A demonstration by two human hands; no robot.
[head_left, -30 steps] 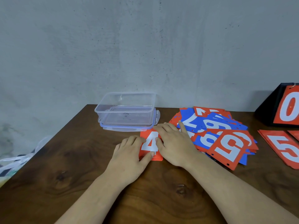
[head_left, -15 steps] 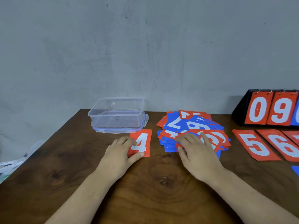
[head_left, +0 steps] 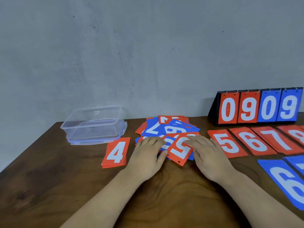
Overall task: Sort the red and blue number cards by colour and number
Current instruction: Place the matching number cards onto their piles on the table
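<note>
Wooden, dark brown table [head_left: 65, 178] carries a loose mixed pile of red and blue number cards [head_left: 164, 127] at centre, digits overlapping; most are only partly legible. Left hand [head_left: 148, 155] lies palm down on the pile's near left edge, fingers nearly straight, gripping nothing; the cards beneath it are hidden. Right hand [head_left: 209, 155] lies likewise on the near right edge, its fingers flat on a tilted red card with a white 5 [head_left: 180, 151] atop the pile, touching but not curled round it. Sorted so far: a red stack showing 4 [head_left: 116, 153] just left of the pile, and to the right a row of red stacks showing 5 [head_left: 227, 143], 6 [head_left: 254, 142] and 7 [head_left: 278, 139]. The next red stack [head_left: 296, 134] is cut by the frame edge, digit uncertain. A blue card showing 6 [head_left: 286, 180] lies nearer, partly out of frame; a second blue card [head_left: 297, 162] beside it is unreadable. A clear rectangular plastic container [head_left: 93, 124] sits at rear left. A black flip scoreboard [head_left: 258, 107] reading 0 9 0 9 stands at rear right, against a grey wall [head_left: 131, 55].
</note>
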